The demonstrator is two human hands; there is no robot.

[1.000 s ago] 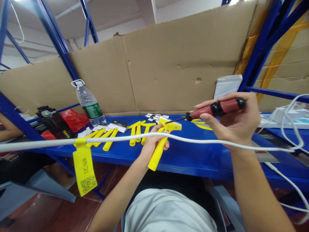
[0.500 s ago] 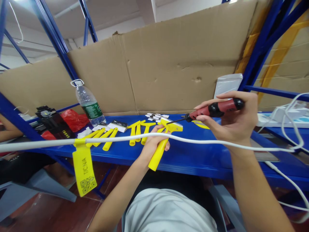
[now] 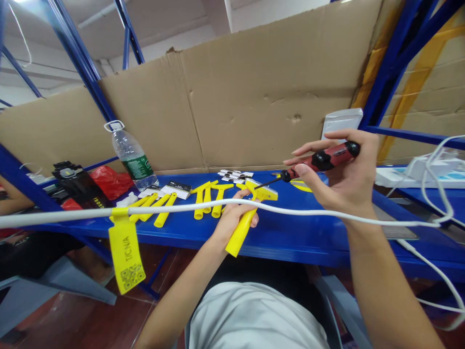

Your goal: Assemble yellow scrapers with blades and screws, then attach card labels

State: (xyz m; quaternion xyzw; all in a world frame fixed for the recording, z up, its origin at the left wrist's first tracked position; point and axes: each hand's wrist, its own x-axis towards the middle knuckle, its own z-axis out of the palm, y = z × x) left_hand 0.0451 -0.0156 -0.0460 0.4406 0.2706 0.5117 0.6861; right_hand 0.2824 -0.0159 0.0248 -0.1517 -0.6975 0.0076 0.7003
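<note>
My left hand [image 3: 232,220] is closed around a yellow scraper [image 3: 241,231], its handle slanting down toward me and its wide head away from me. My right hand [image 3: 348,179] holds a red-and-black screwdriver [image 3: 323,159], the thumb on the near side of the handle and some fingers lifted off it. The screwdriver's thin shaft points down and left, with its tip at the scraper's head. Whether a screw sits under the tip is too small to tell. Several yellow scraper handles [image 3: 165,209] and yellow T-shaped scrapers [image 3: 218,203] lie on the blue bench to the left.
A white cable [image 3: 290,212] with a yellow tag [image 3: 127,254] crosses in front of the view. A plastic bottle [image 3: 132,157], a red bag [image 3: 111,180] and small black-and-white packets [image 3: 178,190] stand or lie at the back left. Cardboard [image 3: 269,97] walls the blue bench [image 3: 301,242]. A person's arm shows far left.
My right hand and the screwdriver handle have shifted slightly left, and the fingers have moved on the handle. The scraper in my left hand sits slightly further right.
</note>
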